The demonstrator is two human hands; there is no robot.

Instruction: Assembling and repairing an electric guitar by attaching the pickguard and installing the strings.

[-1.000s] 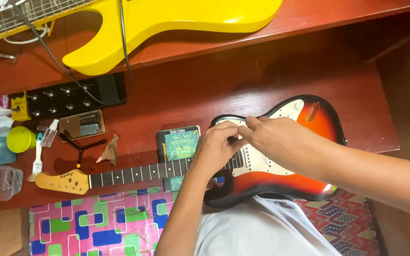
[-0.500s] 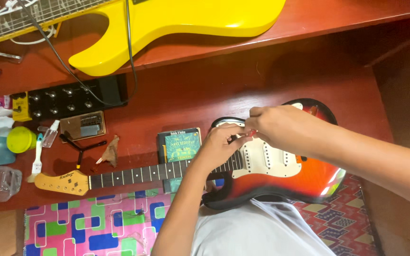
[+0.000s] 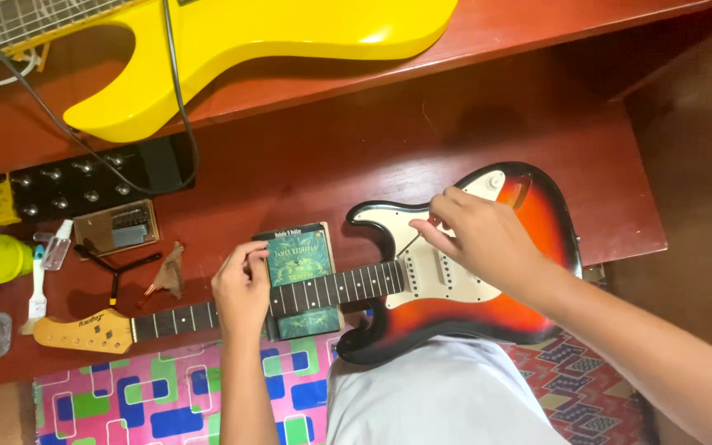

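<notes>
Now the sunburst electric guitar (image 3: 529, 309) lay flat across the person's lap and the red wooden desk (image 3: 455, 140), its neck (image 3: 208, 313) running out to the pale headstock (image 3: 80, 331) on the left. The right hand (image 3: 488, 239) hovered over the white pickguard (image 3: 447, 276), fingers drawn together in a pinch just above the pickups, apparently on a string, though nothing so thin could be made out between the fingertips. The left hand (image 3: 241, 288) sat on the neck around the middle frets, fingers curled down over the fretboard, thumb and forefinger touching the corner of a small green book (image 3: 298, 262) wedged under the neck as a prop.

Judging by that, the step in hand looked like string work on the body end: the right hand plucking or lifting at the pickguard while the left steadied the neck. The next move would have called for a light, exact touch from the right hand and a firm hold from the left, so the neck stayed seated on the book.

Well apart, a yellow guitar (image 3: 274, 41) rested on the upper shelf, with a black pedal board (image 3: 84, 185) and a Y-shaped black tool (image 3: 117, 265) lying untouched on the desk to the left.
</notes>
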